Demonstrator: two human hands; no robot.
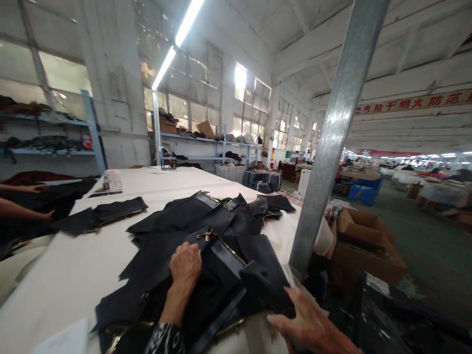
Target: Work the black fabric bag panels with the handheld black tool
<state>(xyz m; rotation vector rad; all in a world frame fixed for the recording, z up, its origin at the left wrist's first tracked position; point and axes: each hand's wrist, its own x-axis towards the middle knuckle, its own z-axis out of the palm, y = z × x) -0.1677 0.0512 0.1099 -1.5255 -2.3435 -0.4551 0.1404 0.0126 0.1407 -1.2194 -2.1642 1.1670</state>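
A heap of black fabric pieces (162, 255) with gold zippers lies over the white table. My left hand (185, 265), its fingers curled, presses on the heap and grips a fold of cloth just below a gold zipper pull (207, 235). At the lower right, my right hand (304, 317) has its thumb and fingers around the edge of a black fabric flap (263, 282) with a dark snap on it. The fingertips of both hands are partly hidden. Another black zippered piece (118, 209) lies apart on the left.
Across the white table (162, 182), at the left, another person's hands (42, 215) rest on dark cloth. A metal post (332, 132) rises at the table's right edge. Cardboard boxes (368, 255) stand on the floor beyond it. Loaded shelves (195, 139) line the wall.
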